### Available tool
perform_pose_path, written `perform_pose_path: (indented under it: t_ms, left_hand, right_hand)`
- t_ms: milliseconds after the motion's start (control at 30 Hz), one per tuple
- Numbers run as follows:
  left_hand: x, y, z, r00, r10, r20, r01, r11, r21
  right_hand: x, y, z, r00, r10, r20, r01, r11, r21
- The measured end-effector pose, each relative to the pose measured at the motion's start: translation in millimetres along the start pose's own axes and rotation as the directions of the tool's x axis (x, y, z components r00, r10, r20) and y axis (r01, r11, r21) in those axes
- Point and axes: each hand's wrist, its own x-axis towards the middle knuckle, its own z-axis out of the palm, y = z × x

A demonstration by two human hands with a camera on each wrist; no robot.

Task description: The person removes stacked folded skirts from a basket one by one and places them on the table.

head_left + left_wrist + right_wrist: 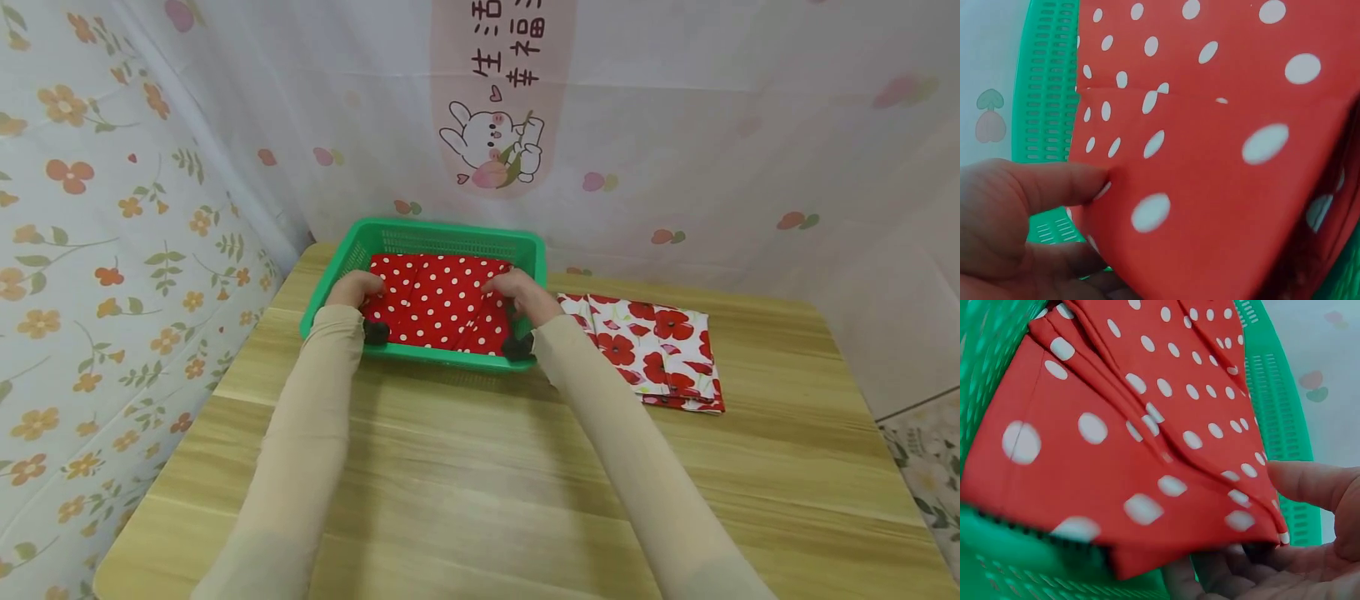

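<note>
A folded red cloth with white polka dots lies in a green plastic basket. At its left side, my left hand pinches the cloth's edge; in the left wrist view the thumb presses on top while the fingers go underneath. My right hand is at the opposite side. In the right wrist view its thumb reaches the cloth's edge, well apart from the fingers, which extend below the cloth and are partly hidden by it.
A folded white cloth with red poppies lies on the wooden table, just right of the basket. Behind the table hangs a pale printed curtain. Another curtain with orange flowers hangs along the left side.
</note>
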Motion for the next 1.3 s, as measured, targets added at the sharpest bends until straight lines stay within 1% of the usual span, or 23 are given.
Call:
perform_pose_path:
  t_ms: [100, 167, 267, 367, 467, 567, 700, 800, 867, 967, 1033, 1100, 1300]
  left_hand:
    - [2.0, 1.0, -1.7, 1.0, -0.002, 0.015, 0.002, 1.0, -0.021]
    - [5.3, 2.0, -3.0, 0.999, 0.007, 0.045, -0.005, 0.999, -0.038]
    - [10.5, 3.4, -5.2, 0.995, 0.025, 0.098, -0.021, 0.999, -0.036]
    - [13.3, 4.2, -7.8, 0.989, 0.053, 0.135, -0.049, 0.998, -0.034]
    - [12.3, 4.5, -10.9, 0.986, 0.095, 0.139, -0.089, 0.995, -0.046]
    - [7.1, 4.5, -15.4, 0.98, 0.14, 0.144, -0.129, 0.988, -0.085]
    - [-1.5, 4.2, -23.0, 0.973, 0.175, 0.152, -0.153, 0.977, -0.147]
    - [-8.2, 4.0, -27.0, 0.969, 0.199, 0.146, -0.171, 0.968, -0.185]
    - [-13.3, 3.6, -29.0, 0.965, 0.22, 0.144, -0.19, 0.962, -0.195]
    - [-19.1, 2.1, -31.2, 0.961, 0.23, 0.154, -0.196, 0.958, -0.211]
    - [-22.5, 0.5, -32.9, 0.955, 0.244, 0.167, -0.205, 0.953, -0.222]
    - [-25.1, -1.4, -34.0, 0.952, 0.253, 0.172, -0.207, 0.946, -0.248]
    - [-34.8, -4.0, -37.0, 0.928, 0.31, 0.207, -0.239, 0.92, -0.31]
  right_hand:
    - [0.4, 0, 1, 1.0, -0.006, 0.005, 0.006, 1.0, 0.002]
    - [0.3, 0, 2, 1.0, -0.015, 0.002, 0.015, 1.0, 0.002]
    - [-0.8, -1, 2, 0.999, -0.037, 0.0, 0.037, 0.999, -0.019]
    - [-2.3, -2, 3, 0.998, -0.066, -0.006, 0.066, 0.998, -0.024]
    - [-4.2, -4, 2, 0.994, -0.103, -0.021, 0.103, 0.995, -0.001]
    - [-7.7, -6, 1, 0.989, -0.146, -0.026, 0.147, 0.988, 0.036]
    - [-13.9, -9, -3, 0.981, -0.194, -0.025, 0.195, 0.976, 0.095]
    - [-17.8, -11, -6, 0.977, -0.211, -0.032, 0.214, 0.969, 0.126]
    - [-20.6, -13, -8, 0.975, -0.221, -0.036, 0.223, 0.966, 0.131]
    - [-25.2, -14, -11, 0.972, -0.232, -0.033, 0.234, 0.961, 0.149]
    - [-28.6, -14, -12, 0.97, -0.242, -0.024, 0.243, 0.956, 0.161]
    - [-32.5, -13, -12, 0.967, -0.255, -0.014, 0.253, 0.951, 0.175]
    - [-45.9, -12, -15, 0.947, -0.321, 0.001, 0.31, 0.918, 0.246]
